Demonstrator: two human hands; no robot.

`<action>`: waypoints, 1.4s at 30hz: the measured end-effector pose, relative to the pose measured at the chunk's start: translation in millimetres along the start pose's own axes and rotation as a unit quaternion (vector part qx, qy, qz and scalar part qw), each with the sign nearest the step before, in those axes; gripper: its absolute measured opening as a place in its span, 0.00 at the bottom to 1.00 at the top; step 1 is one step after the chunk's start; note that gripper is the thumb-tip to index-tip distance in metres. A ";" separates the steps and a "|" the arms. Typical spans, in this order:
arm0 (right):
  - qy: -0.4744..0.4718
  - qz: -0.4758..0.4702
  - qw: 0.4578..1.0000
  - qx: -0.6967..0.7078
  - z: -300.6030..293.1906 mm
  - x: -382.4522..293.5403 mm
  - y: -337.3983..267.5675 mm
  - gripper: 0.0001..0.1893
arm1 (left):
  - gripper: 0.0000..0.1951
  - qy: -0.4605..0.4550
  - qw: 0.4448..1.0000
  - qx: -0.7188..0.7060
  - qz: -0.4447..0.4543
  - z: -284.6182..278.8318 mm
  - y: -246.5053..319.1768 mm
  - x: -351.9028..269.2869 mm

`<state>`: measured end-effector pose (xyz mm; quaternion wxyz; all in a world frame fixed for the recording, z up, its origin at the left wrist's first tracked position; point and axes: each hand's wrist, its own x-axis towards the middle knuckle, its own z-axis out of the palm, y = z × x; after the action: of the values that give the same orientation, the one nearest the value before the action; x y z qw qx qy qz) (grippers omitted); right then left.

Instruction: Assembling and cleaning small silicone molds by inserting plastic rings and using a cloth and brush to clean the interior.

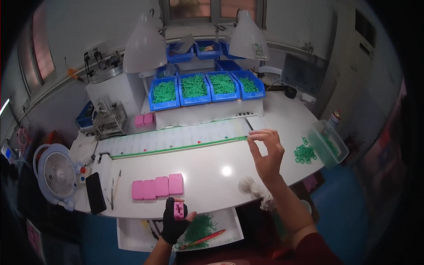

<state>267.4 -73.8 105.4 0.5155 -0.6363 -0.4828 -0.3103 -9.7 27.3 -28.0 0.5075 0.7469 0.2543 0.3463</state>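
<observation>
My left hand (pixel 175 220), in a black fingerless glove, holds a small pink block (pixel 179 211) with a dark recess in its face, above the open drawer. My bare right hand (pixel 269 152) pinches a small piece at the right end of a narrow conveyor belt (pixel 172 140); thin green material shows at the fingertips, its shape too small to tell. Several pink blocks (pixel 162 186) lie in a row on the white table. Behind the conveyor, blue bins (pixel 194 101) hold many small green pieces (pixel 193 85).
The open drawer (pixel 131 235) holds green crumbs and a red-handled brush (pixel 205 238). Green rings (pixel 304 154) lie by a clear plastic tub (pixel 323 144) at right. A cloth bundle (pixel 246 185) rests near the front edge. A fan (pixel 59 174), black phone-like object (pixel 95 193) and tweezers (pixel 112 195) are left.
</observation>
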 end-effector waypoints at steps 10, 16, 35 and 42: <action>0.025 -0.138 0.989 -0.044 203.3 116.1 71.2 0.05 | 0.26 -0.016 0.992 0.116 0.042 -7.1 -9.9 12.3; 0.018 -0.132 0.984 -0.121 285.4 154.0 102.8 0.04 | 0.21 -0.043 0.993 0.044 0.102 -8.3 -8.2 10.2; -0.114 -0.014 0.993 0.010 180.9 108.5 56.4 0.08 | 0.35 -0.063 0.995 0.068 0.020 -6.1 -17.6 8.1; -0.287 0.162 0.918 0.221 61.8 -26.2 -37.0 0.03 | 0.35 -0.078 0.996 -0.023 0.023 -20.1 -15.2 6.3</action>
<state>217.5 -22.3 78.2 0.5254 -0.6371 -0.5571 0.0880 -21.7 49.1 -35.6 0.5346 0.7654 0.1888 0.3046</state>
